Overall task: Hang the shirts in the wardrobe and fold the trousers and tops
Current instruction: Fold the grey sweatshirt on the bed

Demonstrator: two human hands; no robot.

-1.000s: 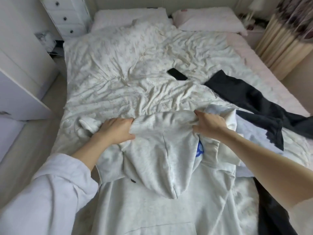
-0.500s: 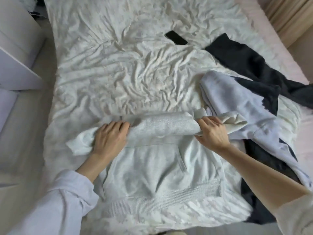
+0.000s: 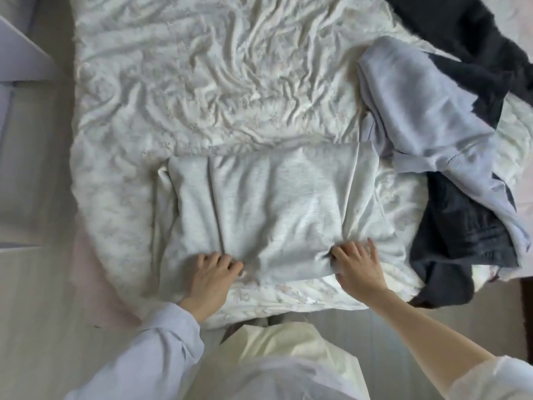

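At the near edge of the bed (image 3: 161,90), a pale grey top (image 3: 268,203) lies folded into a rough rectangle on the crumpled white duvet. Its long axis runs left to right across the view, and its folded far edge sits well away from the person. Both hands rest on its near edge. The left hand (image 3: 212,277) sits at the near-left part, fingers (image 3: 227,262) curled and bunching the cloth beneath them. The right hand (image 3: 359,268) sits at the near-right corner, fingers (image 3: 339,252) pinching a gather of fabric where creases fan outward, the remaining fingers spread loosely over it.

From either hand the bulk of the top lies straight ahead, away from the body, so neither hand is nearer than the other. My judgement is that the fold is nearly complete, and the next move is probably a smoothing or 1 more fold along that left-right axis.

To the right of the top, just beside it, a light lilac garment (image 3: 427,116) lies loosely over a dark garment (image 3: 461,232), both unfolded.
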